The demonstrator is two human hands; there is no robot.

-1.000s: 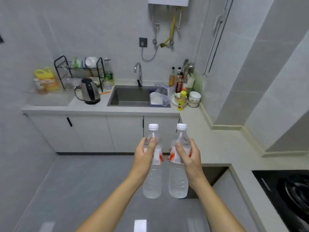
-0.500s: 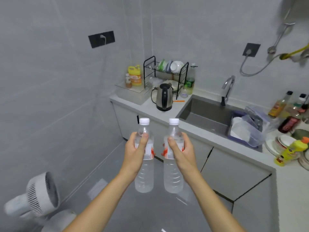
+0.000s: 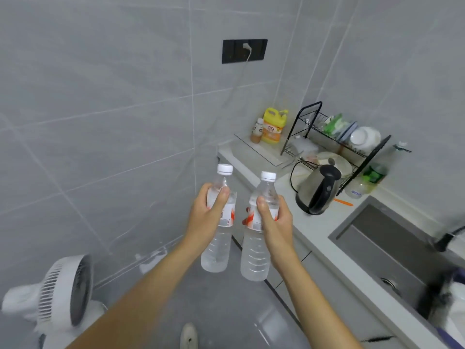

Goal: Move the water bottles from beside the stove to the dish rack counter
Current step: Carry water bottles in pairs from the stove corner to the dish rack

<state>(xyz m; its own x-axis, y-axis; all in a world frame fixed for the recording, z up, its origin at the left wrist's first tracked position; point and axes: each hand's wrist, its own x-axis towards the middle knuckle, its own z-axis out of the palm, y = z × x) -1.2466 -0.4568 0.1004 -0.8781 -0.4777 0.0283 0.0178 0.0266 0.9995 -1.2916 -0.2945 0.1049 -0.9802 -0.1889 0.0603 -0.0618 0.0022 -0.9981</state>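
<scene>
Head view: two water bottles are held upright over the floor, the left bottle point(image 3: 218, 217) wrapped by the left hand point(image 3: 205, 220), the right bottle point(image 3: 259, 230) by the right hand point(image 3: 273, 224), each closed around the label. The dish rack point(image 3: 337, 147) and its counter point(image 3: 254, 157) lie farther off and to the right, behind the kettle point(image 3: 318, 192); the right hand is judged nearer.
</scene>
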